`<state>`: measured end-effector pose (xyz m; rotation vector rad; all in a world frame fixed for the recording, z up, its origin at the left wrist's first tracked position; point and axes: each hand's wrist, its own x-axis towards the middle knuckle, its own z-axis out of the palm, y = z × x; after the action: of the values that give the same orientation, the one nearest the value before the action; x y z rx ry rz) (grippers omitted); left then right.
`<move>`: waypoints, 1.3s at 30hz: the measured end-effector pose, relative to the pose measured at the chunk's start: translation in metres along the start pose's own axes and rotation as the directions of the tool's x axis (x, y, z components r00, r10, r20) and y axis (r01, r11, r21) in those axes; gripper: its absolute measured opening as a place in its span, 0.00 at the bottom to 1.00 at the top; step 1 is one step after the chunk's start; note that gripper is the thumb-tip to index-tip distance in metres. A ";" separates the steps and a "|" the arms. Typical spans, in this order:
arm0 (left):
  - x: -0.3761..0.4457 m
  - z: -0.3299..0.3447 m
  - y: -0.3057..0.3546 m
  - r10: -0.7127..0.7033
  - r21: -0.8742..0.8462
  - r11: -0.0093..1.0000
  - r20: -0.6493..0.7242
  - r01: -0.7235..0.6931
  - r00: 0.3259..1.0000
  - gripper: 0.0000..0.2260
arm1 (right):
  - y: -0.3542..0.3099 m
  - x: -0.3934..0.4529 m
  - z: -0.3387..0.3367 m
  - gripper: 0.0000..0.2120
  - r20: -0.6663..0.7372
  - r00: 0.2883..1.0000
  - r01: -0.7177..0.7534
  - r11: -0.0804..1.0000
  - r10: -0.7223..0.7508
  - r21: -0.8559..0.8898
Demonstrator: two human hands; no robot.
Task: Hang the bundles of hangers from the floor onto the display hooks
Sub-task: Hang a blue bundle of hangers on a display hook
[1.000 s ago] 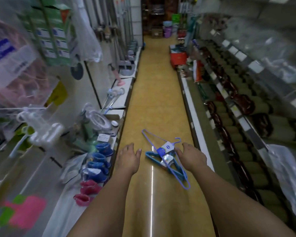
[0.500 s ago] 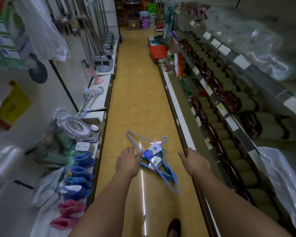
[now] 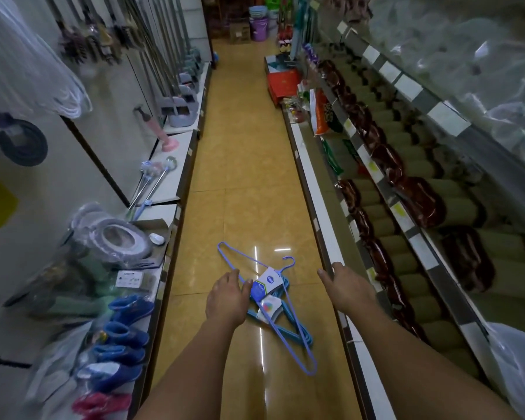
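Note:
Two bundles of hangers lie crossed on the yellow tiled floor of a shop aisle. The purple bundle (image 3: 288, 325) with a white and blue label lies on top, and a teal bundle (image 3: 285, 331) lies under it. My left hand (image 3: 228, 295) reaches down over the left side of the bundles, fingers relaxed and spread, fingertips close to the label; I cannot tell if it touches. My right hand (image 3: 343, 286) hangs to the right of the bundles, over the edge of the low right shelf (image 3: 322, 213), fingers loosely curled and holding nothing.
On the left a low shelf (image 3: 179, 189) carries blue and pink rubber boots (image 3: 119, 338), toilet seats and brushes, with mops hanging on the wall panel above. Shelves on the right hold rolled mats and bagged goods. A red box (image 3: 284, 83) and buckets stand farther down the aisle.
The camera has tilted and moved forward. My left hand has come closer to the hangers' label, while my right hand has drifted right toward the shelf edge. The hangers lie unmoved.

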<state>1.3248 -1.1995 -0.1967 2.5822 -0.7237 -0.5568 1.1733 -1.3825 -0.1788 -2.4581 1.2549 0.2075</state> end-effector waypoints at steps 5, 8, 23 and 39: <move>0.027 0.028 0.011 -0.005 0.026 1.000 0.052 0.004 0.999 0.24 | 0.014 0.030 0.010 0.26 0.031 1.000 -0.007 1.000 0.007 -0.016; 0.041 0.046 0.009 -0.006 0.035 0.999 0.082 0.003 0.997 0.23 | 0.020 0.045 0.023 0.25 0.060 0.998 -0.020 1.000 0.021 -0.015; 0.157 0.199 -0.085 -0.001 0.042 0.999 0.181 -0.007 0.983 0.21 | 0.036 0.159 0.189 0.25 0.145 0.987 -0.057 0.996 0.067 -0.074; 0.260 0.446 -0.218 -0.002 -0.094 0.995 0.324 0.034 0.946 0.24 | 0.082 0.271 0.457 0.23 0.283 0.950 -0.130 0.991 0.128 -0.011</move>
<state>1.4059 -1.2918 -0.7440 2.4340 -0.7541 -1.0140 1.2844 -1.4513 -0.7004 -2.2414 1.2842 0.5682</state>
